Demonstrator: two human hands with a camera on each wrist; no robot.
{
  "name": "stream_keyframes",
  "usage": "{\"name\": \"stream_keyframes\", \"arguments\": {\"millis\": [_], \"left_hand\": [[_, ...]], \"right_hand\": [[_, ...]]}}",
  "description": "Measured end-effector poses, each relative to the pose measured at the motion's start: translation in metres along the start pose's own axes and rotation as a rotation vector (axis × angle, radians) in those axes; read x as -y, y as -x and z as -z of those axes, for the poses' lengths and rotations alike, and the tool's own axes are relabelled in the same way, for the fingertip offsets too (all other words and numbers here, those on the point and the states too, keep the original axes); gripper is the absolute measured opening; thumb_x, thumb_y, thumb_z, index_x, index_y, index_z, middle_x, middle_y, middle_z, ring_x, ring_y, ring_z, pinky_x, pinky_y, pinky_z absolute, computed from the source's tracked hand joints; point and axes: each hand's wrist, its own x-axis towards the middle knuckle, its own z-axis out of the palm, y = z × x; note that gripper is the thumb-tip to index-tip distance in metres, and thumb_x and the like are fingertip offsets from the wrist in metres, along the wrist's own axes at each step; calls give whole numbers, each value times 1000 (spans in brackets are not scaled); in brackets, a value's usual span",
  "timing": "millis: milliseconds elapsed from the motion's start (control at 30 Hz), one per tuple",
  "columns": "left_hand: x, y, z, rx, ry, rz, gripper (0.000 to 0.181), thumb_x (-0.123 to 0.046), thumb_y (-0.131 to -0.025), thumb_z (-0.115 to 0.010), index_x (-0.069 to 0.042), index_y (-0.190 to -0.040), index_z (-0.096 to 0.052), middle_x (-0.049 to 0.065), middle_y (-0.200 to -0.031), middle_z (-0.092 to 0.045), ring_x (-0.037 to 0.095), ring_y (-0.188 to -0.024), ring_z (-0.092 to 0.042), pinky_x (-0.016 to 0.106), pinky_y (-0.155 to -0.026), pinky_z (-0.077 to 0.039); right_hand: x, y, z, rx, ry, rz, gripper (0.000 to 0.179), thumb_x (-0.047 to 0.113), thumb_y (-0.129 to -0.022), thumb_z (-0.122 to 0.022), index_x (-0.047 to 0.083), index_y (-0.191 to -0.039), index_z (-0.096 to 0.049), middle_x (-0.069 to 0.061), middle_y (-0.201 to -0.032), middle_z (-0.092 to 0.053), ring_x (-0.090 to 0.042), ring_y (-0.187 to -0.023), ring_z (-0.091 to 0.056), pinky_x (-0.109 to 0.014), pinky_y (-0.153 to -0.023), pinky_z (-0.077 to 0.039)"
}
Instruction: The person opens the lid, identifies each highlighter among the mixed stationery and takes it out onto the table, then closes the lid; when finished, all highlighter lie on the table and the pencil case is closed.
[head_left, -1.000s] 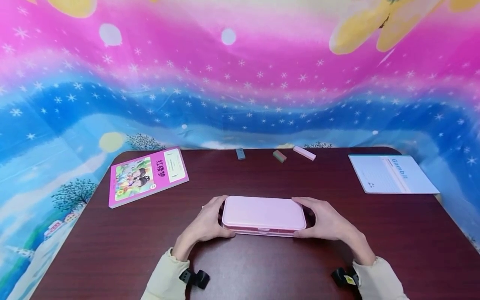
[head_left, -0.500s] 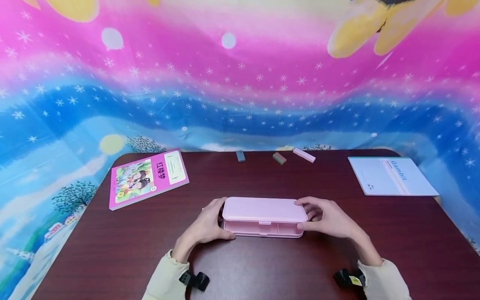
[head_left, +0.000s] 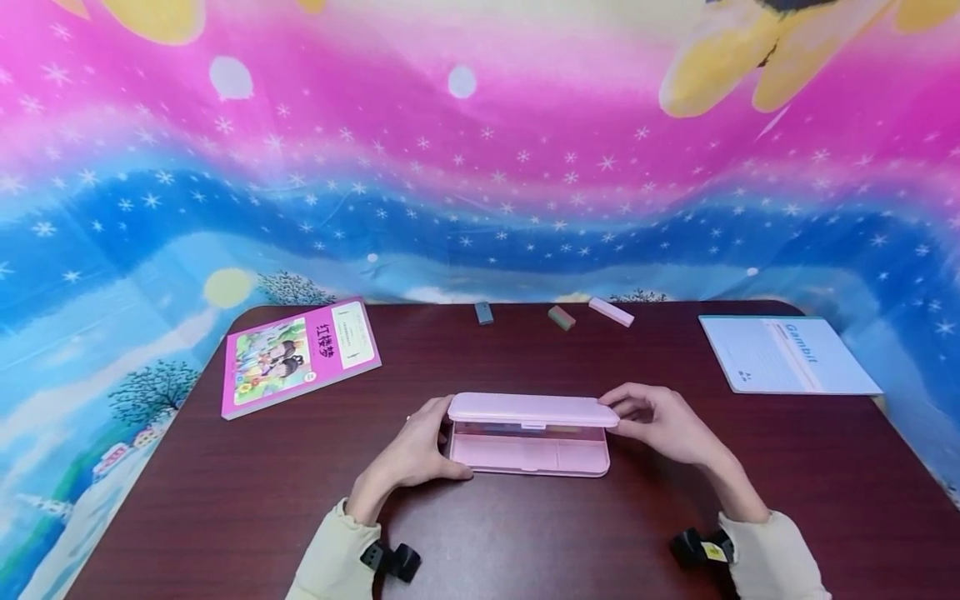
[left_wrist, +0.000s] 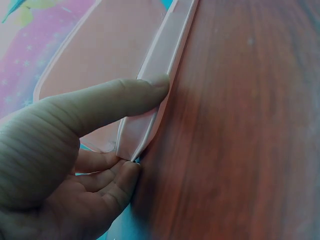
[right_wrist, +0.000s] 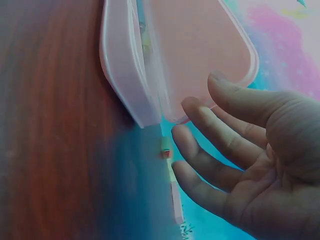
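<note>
Pink case [head_left: 525, 457] with its lid [head_left: 525, 407] partly raised, a hand at each end

The case lies across the middle of the tabletop [head_left: 480, 533], its long front side facing the person. Its lid is tilted up at the front, showing the pink base and a low divider toward the right end.

The left hand [head_left: 416, 446] grips the left end of the base, thumb along the front wall and the other fingers around the end. The right hand [head_left: 667, 421] holds the right front corner of the lid between curled fingers and thumb.

Along the far edge of the tabletop lie a grey-blue block [head_left: 483, 313], a red and green block [head_left: 562, 317] and a pale pink bar [head_left: 611, 311], the last two near each other. A pink picture book [head_left: 300, 358] lies angled by the far left corner; a pale blue notebook [head_left: 765, 358] lies by the far right corner. Both wrists wear cream sleeves [head_left: 337, 542] and black devices [head_left: 405, 562]. Behind the far edge hangs a pink and blue snowflake cloth [head_left: 480, 208].
</note>
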Motion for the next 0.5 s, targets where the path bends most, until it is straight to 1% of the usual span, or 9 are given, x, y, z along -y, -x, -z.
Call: {"name": "stream_keyframes", "arguments": {"millis": [100, 200, 267, 400, 500], "left_hand": [[-1, -1, -1, 5, 8, -4, 94, -21, -59, -91, -1, -137, -43, 12, -127, -51, 20, -105, -51, 37, -88, -47], [-1, -2, -1, 13, 23, -3, 93, -20, -60, -91, 0, -137, -42, 12, -125, -51, 18, -100, -52, 30, -81, -50], [-1, -2, -1, 20, 35, 4, 94, -19, -60, -91, 1, -138, -41, 13, -125, -50, 18, -99, -52, 28, -79, -51], [0, -1, -1, 24, 32, 26, 94, -20, -61, -91, 3, -137, -41, 13, -126, -50, 18, -96, -53, 30, -78, -51], [0, -1, -2, 29, 31, 34, 94, -21, -61, -91, 2, -137, -41, 12, -126, -49, 17, -93, -53, 30, -78, -51]], "right_hand": [[2, -4, 4, -38, 68, -20, 20, 10, -85, -73, 14, -104, -69, 7, -87, -70, -9, -82, -65, -27, -73, -51], [2, -10, 7, -73, 105, -41, 16, 13, -84, -73, 13, -101, -71, 6, -84, -69, -12, -79, -63, -29, -71, -51], [1, -14, 9, -96, 112, -49, 15, 13, -84, -73, 12, -99, -72, 5, -84, -69, -13, -78, -62, -30, -70, -51], [-2, -22, 9, -135, 72, -77, 14, 17, -85, -73, 7, -96, -72, 0, -84, -69, -14, -75, -61, -26, -68, -51], [-4, -28, 8, -159, 12, -119, 17, 19, -87, -72, 4, -94, -71, -5, -82, -69, -20, -73, -61, -24, -64, -50]]}}
